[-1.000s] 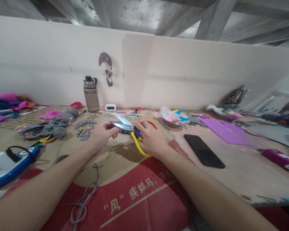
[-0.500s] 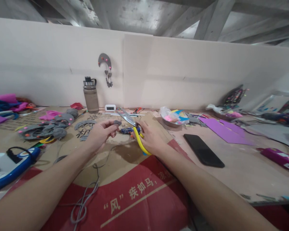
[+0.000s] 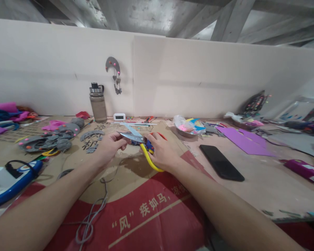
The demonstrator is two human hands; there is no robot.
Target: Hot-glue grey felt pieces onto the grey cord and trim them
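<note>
My right hand (image 3: 161, 150) is closed around the handles of a pair of scissors (image 3: 133, 137) with yellow and red handles. Their blades are spread and point left, toward my left fingertips. My left hand (image 3: 111, 148) is in a pinch at the blades; the small grey felt piece seen there earlier is now mostly hidden behind the metal. Behind the scissors, a dark blue bundle (image 3: 149, 146) shows partly past my right fingers. Several cut grey felt pieces (image 3: 92, 136) lie left of my left hand.
Loose grey cord (image 3: 104, 195) curls over the red and brown cardboard (image 3: 157, 209). A water bottle (image 3: 98, 106) and small white clock (image 3: 119, 116) stand behind. Right are a metal bowl (image 3: 185, 134), a black phone (image 3: 221, 162) and purple felt (image 3: 247, 141). Pinned grey felt (image 3: 47, 137) lies left.
The scissors have swung so that the blades point more to the left, across my left fingertips, and stand wider apart. The red handle now shows. The grey felt piece has become hidden.
</note>
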